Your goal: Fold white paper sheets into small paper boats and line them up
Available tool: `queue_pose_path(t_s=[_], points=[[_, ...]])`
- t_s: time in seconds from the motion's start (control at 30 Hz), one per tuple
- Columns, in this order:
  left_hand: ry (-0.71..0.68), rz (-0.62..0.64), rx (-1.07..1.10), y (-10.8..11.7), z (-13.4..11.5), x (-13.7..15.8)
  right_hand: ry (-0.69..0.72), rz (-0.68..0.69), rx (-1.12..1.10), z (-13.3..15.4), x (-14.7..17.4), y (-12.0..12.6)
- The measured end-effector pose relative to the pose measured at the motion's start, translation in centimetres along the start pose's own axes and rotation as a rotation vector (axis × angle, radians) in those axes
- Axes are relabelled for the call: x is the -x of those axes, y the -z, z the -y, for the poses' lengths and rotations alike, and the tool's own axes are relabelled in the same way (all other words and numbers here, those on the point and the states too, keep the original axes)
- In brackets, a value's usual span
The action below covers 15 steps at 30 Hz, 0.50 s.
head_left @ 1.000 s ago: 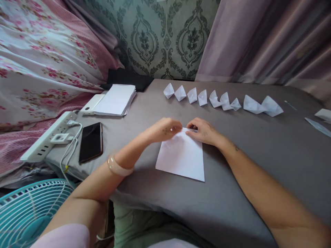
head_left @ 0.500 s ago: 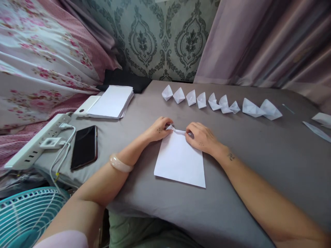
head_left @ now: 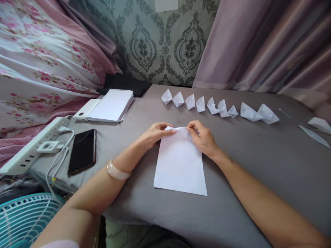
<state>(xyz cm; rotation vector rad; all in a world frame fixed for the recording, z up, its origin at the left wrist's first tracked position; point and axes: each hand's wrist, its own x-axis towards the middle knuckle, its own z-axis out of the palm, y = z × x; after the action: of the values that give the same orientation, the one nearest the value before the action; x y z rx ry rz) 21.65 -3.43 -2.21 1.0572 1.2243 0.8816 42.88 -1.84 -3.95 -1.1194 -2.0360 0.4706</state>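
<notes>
A white sheet of paper (head_left: 179,162) lies in front of me on the grey cloth, its far edge raised a little between my hands. My left hand (head_left: 158,133) pinches the far left corner, thumb on top and fingers behind. At the far right corner my right hand (head_left: 202,136) grips the edge between thumb and fingertips. The underside of that edge is hidden from me. Beyond the hands stands a row of several folded white paper boats (head_left: 190,102).
To the left are a stack of white paper (head_left: 110,105), a black phone (head_left: 82,151) and a white power strip (head_left: 36,144) with cables. A teal fan (head_left: 26,220) stands below the table's left edge. Folded paper pieces (head_left: 314,136) lie far right.
The sheet's far edge has lifted and the small fold at its left corner no longer shows. My right hand has shifted to a fingertip pinch. The view has tilted up slightly.
</notes>
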Motion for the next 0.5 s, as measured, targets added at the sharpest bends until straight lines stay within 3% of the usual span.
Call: queue_pose_path(t_s=[0.23,0.5], points=[[0.052,-0.138,0.351,-1.0,0.1,0.3,-0.159,-0.147,-0.201,0.9,-0.2,-0.2],[0.267,-0.05,0.406,-0.5,-0.6,0.6,-0.362,-0.123,-0.395,1.2,-0.6,0.0]])
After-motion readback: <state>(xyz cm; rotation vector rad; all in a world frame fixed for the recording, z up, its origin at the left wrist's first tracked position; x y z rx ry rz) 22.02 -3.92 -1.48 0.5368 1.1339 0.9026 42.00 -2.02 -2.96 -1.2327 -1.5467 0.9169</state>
